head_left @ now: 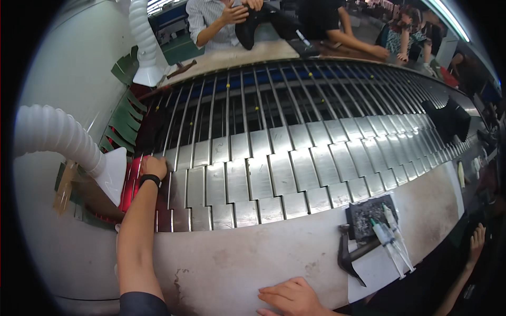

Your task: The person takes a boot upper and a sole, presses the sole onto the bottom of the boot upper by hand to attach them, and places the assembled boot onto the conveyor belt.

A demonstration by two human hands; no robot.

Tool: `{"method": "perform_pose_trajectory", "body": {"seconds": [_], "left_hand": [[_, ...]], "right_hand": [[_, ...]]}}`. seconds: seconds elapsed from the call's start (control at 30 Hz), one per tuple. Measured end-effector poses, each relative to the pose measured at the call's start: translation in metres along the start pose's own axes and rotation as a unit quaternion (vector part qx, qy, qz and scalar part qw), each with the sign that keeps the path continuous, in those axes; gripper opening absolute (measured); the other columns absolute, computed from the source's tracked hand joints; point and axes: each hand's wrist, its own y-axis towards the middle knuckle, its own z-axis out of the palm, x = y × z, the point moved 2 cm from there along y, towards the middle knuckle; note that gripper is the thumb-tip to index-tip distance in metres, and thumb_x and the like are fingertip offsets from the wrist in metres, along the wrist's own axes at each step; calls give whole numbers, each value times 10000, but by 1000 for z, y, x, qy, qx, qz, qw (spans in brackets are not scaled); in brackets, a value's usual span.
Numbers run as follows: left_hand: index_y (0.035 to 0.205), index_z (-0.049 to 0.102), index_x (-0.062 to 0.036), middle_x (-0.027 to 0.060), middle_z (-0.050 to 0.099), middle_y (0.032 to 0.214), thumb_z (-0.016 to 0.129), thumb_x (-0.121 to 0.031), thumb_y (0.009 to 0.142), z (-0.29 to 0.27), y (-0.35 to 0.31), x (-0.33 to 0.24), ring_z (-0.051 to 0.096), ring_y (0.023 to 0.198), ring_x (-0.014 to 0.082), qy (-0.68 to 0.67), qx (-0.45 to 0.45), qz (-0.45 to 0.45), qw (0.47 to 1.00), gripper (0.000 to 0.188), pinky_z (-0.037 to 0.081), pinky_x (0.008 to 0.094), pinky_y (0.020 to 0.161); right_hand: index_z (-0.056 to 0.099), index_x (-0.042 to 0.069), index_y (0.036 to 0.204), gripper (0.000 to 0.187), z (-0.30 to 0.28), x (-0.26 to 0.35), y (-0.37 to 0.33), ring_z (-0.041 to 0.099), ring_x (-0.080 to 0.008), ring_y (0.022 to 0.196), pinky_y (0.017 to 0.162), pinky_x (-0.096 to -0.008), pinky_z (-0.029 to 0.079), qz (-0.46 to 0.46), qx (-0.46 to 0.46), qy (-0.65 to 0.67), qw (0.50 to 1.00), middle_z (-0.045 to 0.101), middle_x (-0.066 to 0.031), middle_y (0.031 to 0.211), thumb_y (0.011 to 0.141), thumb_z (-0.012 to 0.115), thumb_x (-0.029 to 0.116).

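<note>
At the left end of a slatted metal conveyor [284,168], my left hand [153,166] reaches in beside a red-lit opening. A dark band circles its wrist. The fingers look curled, and whatever they grip, if anything, is hidden. Just beyond them is a dark shape [151,129] too dim to name. My right hand [292,296] rests on the pale worktop [237,263] at the near side, fingers stretched out and holding nothing. To its right lie a hammer [345,250], a dark block [363,213] and two syringe-like tubes [390,242] with a white sheet under them.
Two white flexible hoses [63,126] with flared ends hang at the left, near green strip flaps [124,124]. A black piece [448,118] lies on the conveyor's right part. Across it, a person in a striped shirt handles a black boot [253,23]. Another person's hand [477,245] shows at right.
</note>
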Motion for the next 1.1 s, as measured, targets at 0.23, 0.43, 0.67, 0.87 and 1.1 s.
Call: {"method": "perform_pose_trajectory", "body": {"seconds": [0.23, 0.43, 0.67, 0.87, 1.1], "left_hand": [[1372, 626, 96, 311, 593, 1488, 751, -346, 971, -100, -198, -104, 548, 1408, 463, -280, 49, 382, 879, 609, 440, 477, 1200], [1329, 690, 3, 238, 706, 1359, 799, -265, 959, -160, -374, -80, 672, 1280, 400, -349, 118, 547, 752, 470, 524, 451, 1108], [1215, 760, -24, 119, 756, 922, 829, -208, 936, -156, -409, -58, 732, 798, 267, -411, 158, 512, 737, 342, 586, 370, 718], [1189, 777, -58, 97, 735, 827, 799, -278, 951, -136, -408, -58, 717, 732, 278, -365, 206, 522, 743, 325, 568, 399, 666], [1231, 765, -88, 89, 745, 872, 785, -310, 952, -136, -413, -55, 722, 789, 306, -323, 198, 562, 735, 357, 574, 428, 714]], "right_hand": [[786, 57, 1060, 209, 4, -8, -10, 756, -260, 927, 860, -369, 539, 11, -67, -5, 998, 804, -83, 1029, 913, 843, 194], [795, 25, 974, 126, 8, -6, -8, 755, -275, 821, 742, -365, 584, 54, -167, 40, 984, 792, -111, 923, 936, 807, 145], [789, 7, 929, 158, 8, -1, -15, 723, -244, 688, 636, -350, 560, 107, -181, 21, 977, 765, -133, 848, 956, 793, 163], [789, 9, 927, 158, 13, 1, -11, 743, -262, 723, 667, -362, 576, 83, -179, -26, 980, 768, -140, 859, 951, 795, 165], [791, 14, 932, 148, 16, 4, -10, 753, -279, 746, 681, -370, 584, 104, -192, -21, 976, 775, -133, 872, 949, 796, 161]]}}
